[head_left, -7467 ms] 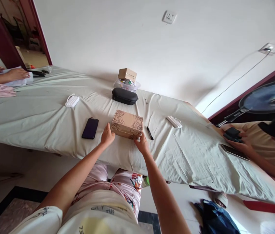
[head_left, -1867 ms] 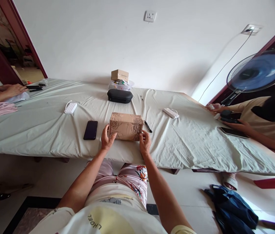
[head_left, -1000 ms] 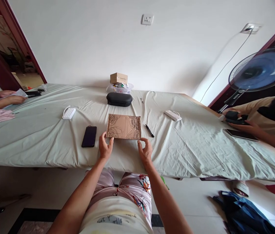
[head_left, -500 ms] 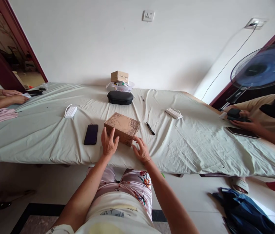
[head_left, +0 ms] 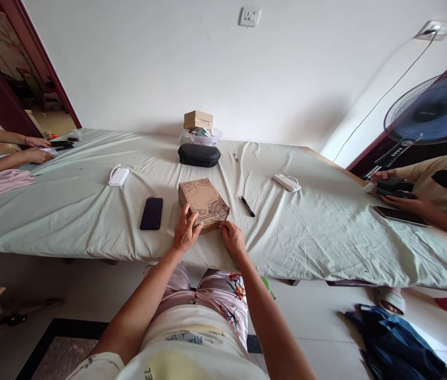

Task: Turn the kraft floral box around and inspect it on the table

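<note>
A brown cardboard box printed with dark line drawings lies closed on the cloth, turned at an angle. My left hand holds its near left corner, fingers along the side and thumb at the front. At the near right corner, my right hand has thumb and forefinger pinched together on the box's edge. A dark smartphone lies left of the box, and a black pen lies to its right.
Behind the box sit a black zip case and a plastic tub with a small carton on top. White power banks flank the middle. Other people's hands are at both table ends. A fan stands right.
The box has turned so its printed end faces me more. My right hand has gone from spread fingers to a pinch at its corner; my left hand has shifted along its near side.
</note>
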`<state>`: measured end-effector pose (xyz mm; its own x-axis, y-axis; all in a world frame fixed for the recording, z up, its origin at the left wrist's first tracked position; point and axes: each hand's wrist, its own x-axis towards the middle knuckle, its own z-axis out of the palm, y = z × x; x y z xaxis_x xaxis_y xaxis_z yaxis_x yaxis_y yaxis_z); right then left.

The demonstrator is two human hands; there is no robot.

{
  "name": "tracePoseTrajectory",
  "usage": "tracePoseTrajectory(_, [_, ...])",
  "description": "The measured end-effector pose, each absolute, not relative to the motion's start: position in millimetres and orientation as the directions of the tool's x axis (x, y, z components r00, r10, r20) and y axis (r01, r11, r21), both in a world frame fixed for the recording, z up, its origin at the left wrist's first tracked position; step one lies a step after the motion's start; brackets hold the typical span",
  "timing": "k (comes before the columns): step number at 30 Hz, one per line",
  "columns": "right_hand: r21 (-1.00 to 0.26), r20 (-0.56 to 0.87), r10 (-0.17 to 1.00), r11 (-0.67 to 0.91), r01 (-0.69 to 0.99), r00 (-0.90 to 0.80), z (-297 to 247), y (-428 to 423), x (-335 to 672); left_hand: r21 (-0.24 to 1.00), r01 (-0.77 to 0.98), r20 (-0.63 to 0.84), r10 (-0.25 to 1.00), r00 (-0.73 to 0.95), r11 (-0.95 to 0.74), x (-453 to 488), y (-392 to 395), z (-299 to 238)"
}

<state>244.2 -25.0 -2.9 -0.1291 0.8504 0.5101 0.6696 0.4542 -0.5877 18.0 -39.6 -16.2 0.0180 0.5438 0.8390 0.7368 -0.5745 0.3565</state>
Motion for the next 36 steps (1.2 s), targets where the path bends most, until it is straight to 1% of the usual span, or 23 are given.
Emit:
tracePoseTrajectory(6, [-0.655, 0.479, 0.868, 0.451, 0.606, -0.129, 2, -36, 258, 0.483, 0.738, 0.758, 0.646, -0.084, -0.471, 19, -40, -15])
tracePoseTrajectory(12, [-0.722, 0.417, 0.906, 0.381, 0.577, -0.077, 6, -75, 295, 0.534, 0.694, 0.731, 0.676, -0.092, -0.483, 18, -41, -13])
tracePoseTrajectory(15, [-0.758, 0.382, 0.924, 0.319, 0.569, -0.01, 0, -89, 318, 0.55, 0.688, 0.715, 0.693, -0.095, -0.473, 18, -42, -14])
tracePoseTrajectory(18, [-0.833, 0.345, 0.935, 0.261, 0.488, 0.088, -6, -89, 335, 0.559, 0.676, 0.711, 0.697, -0.093, -0.48, 20, -40, -15])
tracePoseTrajectory(21, [-0.86, 0.388, 0.904, 0.284, 0.424, 0.18, 1, -78, 330, 0.56, 0.663, 0.718, 0.691, -0.088, -0.498, 21, -38, -16])
tracePoseTrajectory(23, [-0.814, 0.485, 0.851, 0.355, 0.459, 0.202, 13, -68, 312, 0.557, 0.66, 0.72, 0.689, -0.08, -0.505, 21, -37, -16])
tracePoseTrajectory(24, [-0.769, 0.543, 0.821, 0.401, 0.498, 0.176, 20, -63, 299, 0.553, 0.657, 0.722, 0.689, -0.071, -0.512, 21, -37, -16])
tracePoseTrajectory(27, [-0.567, 0.696, 0.718, 0.535, 0.626, 0.017, 38, -47, 256, 0.549, 0.639, 0.721, 0.692, -0.036, -0.538, 19, -39, -15])
tracePoseTrajectory(29, [-0.484, 0.734, 0.677, 0.583, 0.653, -0.06, 41, -38, 228, 0.565, 0.624, 0.709, 0.705, -0.032, -0.54, 19, -40, -14])
tracePoseTrajectory(31, [-0.452, 0.746, 0.658, 0.613, 0.648, -0.102, 36, -32, 206, 0.584, 0.62, 0.695, 0.717, -0.048, -0.524, 19, -41, -12])
tracePoseTrajectory(33, [-0.449, 0.76, 0.642, 0.631, 0.633, -0.101, 29, -28, 194, 0.589, 0.626, 0.691, 0.721, -0.061, -0.511, 20, -42, -12])
tracePoseTrajectory(36, [-0.424, 0.762, 0.639, 0.617, 0.663, -0.107, 25, -26, 192, 0.568, 0.644, 0.706, 0.706, -0.062, -0.512, 21, -42, -12])
